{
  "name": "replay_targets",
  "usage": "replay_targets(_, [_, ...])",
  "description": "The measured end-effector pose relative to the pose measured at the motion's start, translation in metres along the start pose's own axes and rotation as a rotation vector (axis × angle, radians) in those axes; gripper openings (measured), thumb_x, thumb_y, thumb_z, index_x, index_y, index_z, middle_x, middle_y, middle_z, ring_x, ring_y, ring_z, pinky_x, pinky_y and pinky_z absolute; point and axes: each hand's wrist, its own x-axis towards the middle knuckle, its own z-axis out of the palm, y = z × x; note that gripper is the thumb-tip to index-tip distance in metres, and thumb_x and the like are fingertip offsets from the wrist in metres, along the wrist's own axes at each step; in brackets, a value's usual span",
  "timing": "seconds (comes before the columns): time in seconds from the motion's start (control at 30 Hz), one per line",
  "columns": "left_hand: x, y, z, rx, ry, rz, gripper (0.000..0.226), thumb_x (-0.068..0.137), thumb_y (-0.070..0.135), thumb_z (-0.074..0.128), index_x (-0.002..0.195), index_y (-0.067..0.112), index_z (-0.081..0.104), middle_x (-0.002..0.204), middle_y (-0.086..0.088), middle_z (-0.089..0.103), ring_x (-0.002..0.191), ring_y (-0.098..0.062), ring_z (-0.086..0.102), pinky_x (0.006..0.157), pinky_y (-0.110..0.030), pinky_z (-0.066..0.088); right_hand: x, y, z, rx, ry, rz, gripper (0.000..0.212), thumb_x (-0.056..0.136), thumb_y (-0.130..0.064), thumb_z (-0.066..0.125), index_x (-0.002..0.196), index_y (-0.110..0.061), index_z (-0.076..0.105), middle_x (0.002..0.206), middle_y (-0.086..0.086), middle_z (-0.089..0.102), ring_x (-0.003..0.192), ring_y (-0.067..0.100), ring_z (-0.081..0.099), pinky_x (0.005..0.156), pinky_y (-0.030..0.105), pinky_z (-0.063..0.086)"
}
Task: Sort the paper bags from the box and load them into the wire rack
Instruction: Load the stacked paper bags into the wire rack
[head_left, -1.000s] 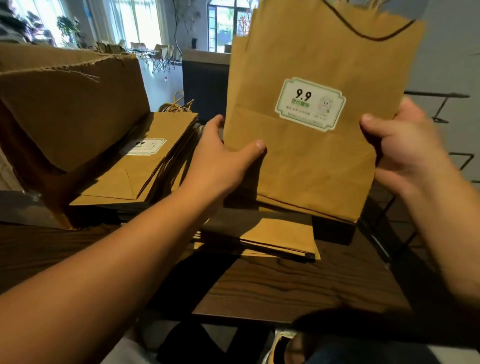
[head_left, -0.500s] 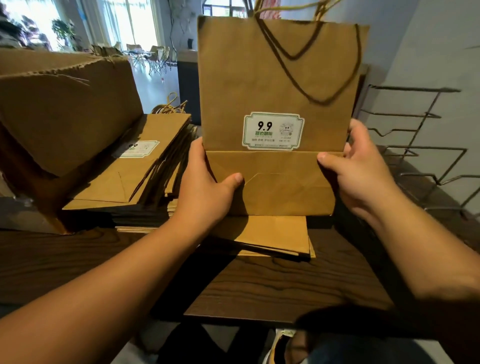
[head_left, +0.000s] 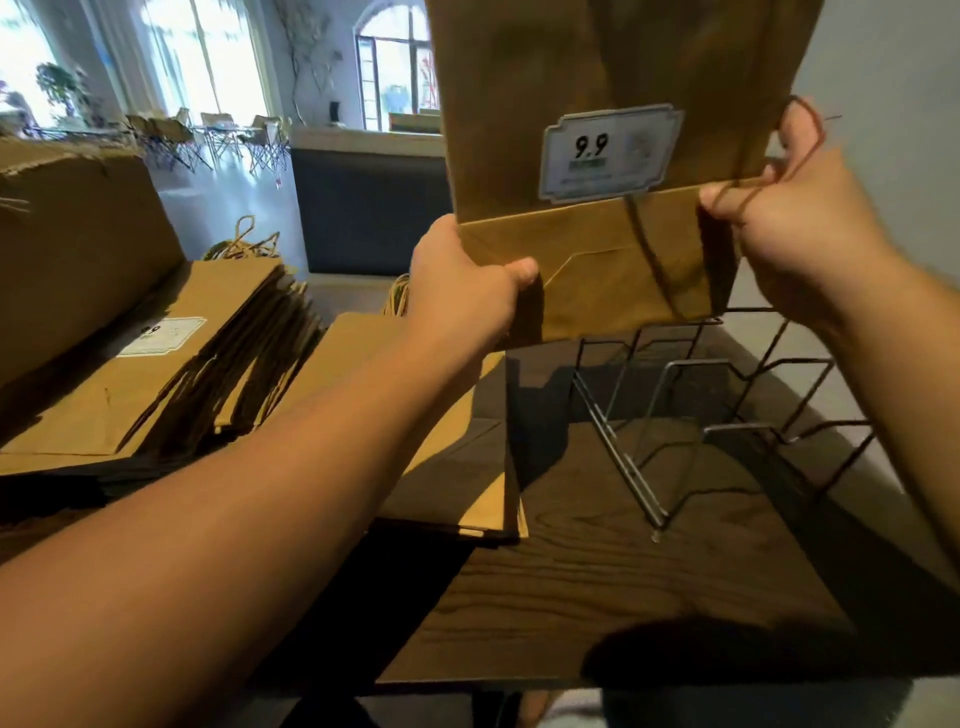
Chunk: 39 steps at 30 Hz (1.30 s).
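**Paper bag held up above the wire rack**

A flat brown paper bag (head_left: 597, 156) fills the upper middle of the frame, held upright in the air by both hands. The left hand (head_left: 462, 286) grips its lower left corner, thumb curled over the folded bottom flap and the other fingers hidden behind the paper. The right hand (head_left: 800, 228) grips the right edge, fingers curled round the paper, with a loop of the bag's cord handle caught across the knuckles. A white label (head_left: 610, 150) reading "9.9" sits on the front of the bag, just above the fold.

Below the bag, in the lower right of the frame, the wire rack (head_left: 701, 415) stands on a dark wooden table (head_left: 623, 597). The bag's bottom edge hangs just above the rack's far dividers; whether it touches them cannot be told.

At centre left a stack of flat bags (head_left: 171, 374) leans in a fanned pile, the top one bearing the same label. More flat bags (head_left: 467, 467) lie on the table under the left forearm. A cardboard box (head_left: 78, 249) stands at the left edge of the frame.
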Motion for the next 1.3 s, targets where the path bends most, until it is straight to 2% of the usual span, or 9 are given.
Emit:
replay_targets(0.07, [0.007, 0.008, 0.02, -0.017, -0.033, 0.015, 0.043, 0.089, 0.019, 0.073, 0.128, 0.023, 0.053, 0.117, 0.006, 0.063, 0.108, -0.012, 0.06, 0.09, -0.039, 0.055, 0.012, 0.003, -0.014, -0.067, 0.041, -0.039, 0.067, 0.092, -0.007, 0.061, 0.149, -0.028, 0.035, 0.138, -0.001, 0.058, 0.12, 0.016, 0.06, 0.101, 0.039, 0.053])
replay_targets(0.27, [0.022, 0.026, 0.062, -0.084, -0.09, 0.081, 0.037, 0.096, 0.012, 0.064, 0.123, 0.025, 0.042, 0.104, 0.014, 0.051, 0.091, -0.002, 0.052, 0.069, -0.017, 0.042, 0.037, 0.018, -0.039, -0.076, 0.148, -0.017, 0.064, 0.095, -0.004, 0.054, 0.149, -0.031, 0.031, 0.142, -0.004, 0.052, 0.127, 0.017, 0.052, 0.103, 0.04, 0.051])
replay_targets(0.4, [0.027, 0.018, 0.078, -0.046, -0.162, 0.08, 0.038, 0.098, 0.012, 0.059, 0.13, 0.019, 0.041, 0.107, 0.008, 0.053, 0.094, -0.006, 0.054, 0.076, -0.022, 0.048, 0.046, 0.035, -0.045, -0.075, 0.173, 0.075, 0.07, 0.094, 0.0, 0.052, 0.151, -0.033, 0.029, 0.141, -0.004, 0.05, 0.124, 0.019, 0.051, 0.1, 0.038, 0.051])
replay_targets(0.57, [0.025, -0.003, 0.095, 0.015, -0.254, 0.016, 0.032, 0.105, 0.021, 0.05, 0.135, 0.018, 0.038, 0.116, 0.001, 0.057, 0.105, -0.015, 0.059, 0.098, -0.042, 0.052, 0.048, 0.068, -0.054, -0.142, 0.144, 0.185, 0.062, 0.089, -0.008, 0.058, 0.141, -0.035, 0.038, 0.142, -0.001, 0.054, 0.124, 0.025, 0.054, 0.103, 0.051, 0.049])
replay_targets(0.87, [0.018, -0.037, 0.104, 0.206, -0.486, -0.008, 0.036, 0.109, 0.029, 0.037, 0.143, 0.018, 0.031, 0.129, -0.003, 0.053, 0.114, -0.017, 0.055, 0.1, -0.038, 0.048, 0.03, 0.096, -0.067, -0.272, 0.026, 0.348, 0.048, 0.102, -0.009, 0.047, 0.146, -0.025, 0.037, 0.128, 0.012, 0.056, 0.107, 0.033, 0.061, 0.087, 0.048, 0.055])
replay_targets(1.0, [0.014, -0.052, 0.099, 0.247, -0.479, -0.041, 0.036, 0.109, 0.03, 0.04, 0.142, 0.019, 0.032, 0.123, -0.001, 0.056, 0.111, -0.017, 0.058, 0.089, -0.031, 0.049, 0.016, 0.105, -0.062, -0.201, -0.055, 0.511, 0.018, 0.107, -0.027, 0.044, 0.122, -0.022, 0.054, 0.125, 0.014, 0.059, 0.104, 0.036, 0.064, 0.09, 0.052, 0.054])
replay_targets(1.07, [0.011, -0.056, 0.101, 0.177, -0.442, -0.114, 0.041, 0.107, 0.029, 0.044, 0.145, 0.02, 0.03, 0.126, -0.001, 0.056, 0.113, -0.019, 0.059, 0.097, -0.037, 0.052, 0.008, 0.105, -0.059, -0.115, -0.05, 0.588, 0.015, 0.107, -0.034, 0.043, 0.11, -0.024, 0.053, 0.125, 0.014, 0.058, 0.105, 0.041, 0.064, 0.084, 0.057, 0.057])
replay_targets(1.17, [0.005, -0.056, 0.109, 0.112, -0.363, -0.166, 0.045, 0.105, 0.031, 0.047, 0.145, 0.025, 0.027, 0.13, -0.006, 0.055, 0.113, -0.024, 0.061, 0.099, -0.046, 0.053, 0.002, 0.103, -0.056, -0.013, -0.042, 0.671, 0.019, 0.107, -0.032, 0.041, 0.117, -0.022, 0.053, 0.119, 0.011, 0.056, 0.102, 0.037, 0.061, 0.061, 0.052, 0.061])
replay_targets(1.3, [0.003, -0.054, 0.111, 0.156, -0.33, -0.15, 0.045, 0.103, 0.024, 0.047, 0.144, 0.023, 0.028, 0.124, -0.007, 0.055, 0.104, -0.023, 0.063, 0.09, -0.04, 0.057, -0.005, 0.101, -0.054, -0.029, 0.016, 0.673, 0.024, 0.106, -0.016, 0.037, 0.122, -0.013, 0.055, 0.112, 0.015, 0.06, 0.097, 0.038, 0.063, 0.064, 0.058, 0.06])
